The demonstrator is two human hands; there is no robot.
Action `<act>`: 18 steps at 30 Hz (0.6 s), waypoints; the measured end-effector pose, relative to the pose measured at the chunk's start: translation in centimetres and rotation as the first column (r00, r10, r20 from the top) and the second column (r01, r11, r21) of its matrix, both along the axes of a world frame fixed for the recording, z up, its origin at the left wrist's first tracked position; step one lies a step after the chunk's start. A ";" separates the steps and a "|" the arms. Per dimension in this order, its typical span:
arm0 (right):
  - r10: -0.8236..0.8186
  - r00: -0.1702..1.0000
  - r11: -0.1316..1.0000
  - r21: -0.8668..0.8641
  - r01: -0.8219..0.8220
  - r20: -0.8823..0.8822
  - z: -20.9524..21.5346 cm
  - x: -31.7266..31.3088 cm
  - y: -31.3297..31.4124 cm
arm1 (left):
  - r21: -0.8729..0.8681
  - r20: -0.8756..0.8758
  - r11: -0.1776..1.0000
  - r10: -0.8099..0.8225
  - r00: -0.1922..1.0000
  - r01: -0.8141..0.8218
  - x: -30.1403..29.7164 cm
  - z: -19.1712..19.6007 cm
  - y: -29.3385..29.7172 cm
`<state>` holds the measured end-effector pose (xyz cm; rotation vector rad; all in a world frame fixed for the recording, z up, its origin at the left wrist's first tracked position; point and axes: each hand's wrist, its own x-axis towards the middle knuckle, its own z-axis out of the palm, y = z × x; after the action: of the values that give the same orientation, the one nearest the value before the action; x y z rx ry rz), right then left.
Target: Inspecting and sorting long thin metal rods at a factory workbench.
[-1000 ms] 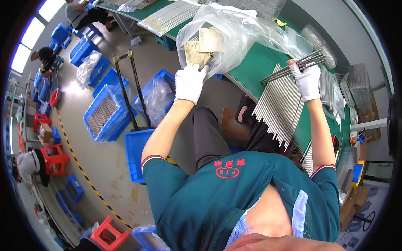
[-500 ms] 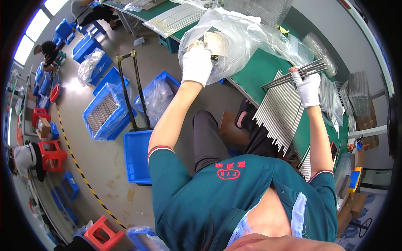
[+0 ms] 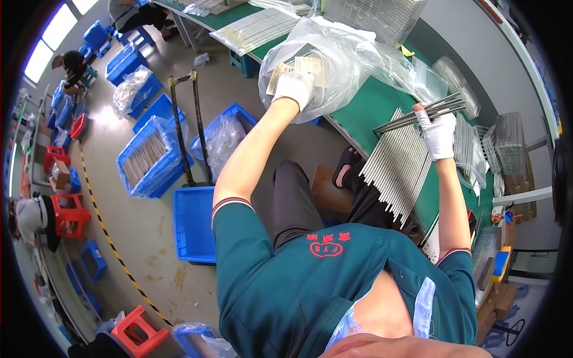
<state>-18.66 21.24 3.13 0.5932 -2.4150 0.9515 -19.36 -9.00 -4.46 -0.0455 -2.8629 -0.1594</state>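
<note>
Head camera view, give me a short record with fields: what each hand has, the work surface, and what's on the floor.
left hand: gloved left hand at the clear plastic bag, by paper slips inside
right hand: gloved right hand, grip closed on a bundle of metal rods
work surface: green table, loose metal rods lying in a row
floor: blue crates, red stool

The clear plastic bag (image 3: 346, 59) lies on the table (image 3: 382, 101), with the left hand (image 3: 293, 88) inside its mouth. To its right, the right hand (image 3: 439, 134) grips 1 bundle of metal rods (image 3: 421, 114) above the rods (image 3: 397, 170) spread on the table. Crates (image 3: 149, 155) stand on the floor to the left.
</note>
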 end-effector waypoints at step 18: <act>0.002 0.999 1.000 -0.015 -0.003 -0.038 0.2 0.3 -0.3 | 0.778 -0.594 0.568 0.526 0.609 0.269 10.6 -2.2 -2.2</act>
<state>-18.34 20.91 3.38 0.6037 -2.3723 0.9498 -8.76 -11.21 -6.66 0.2574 -1.6116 -1.1290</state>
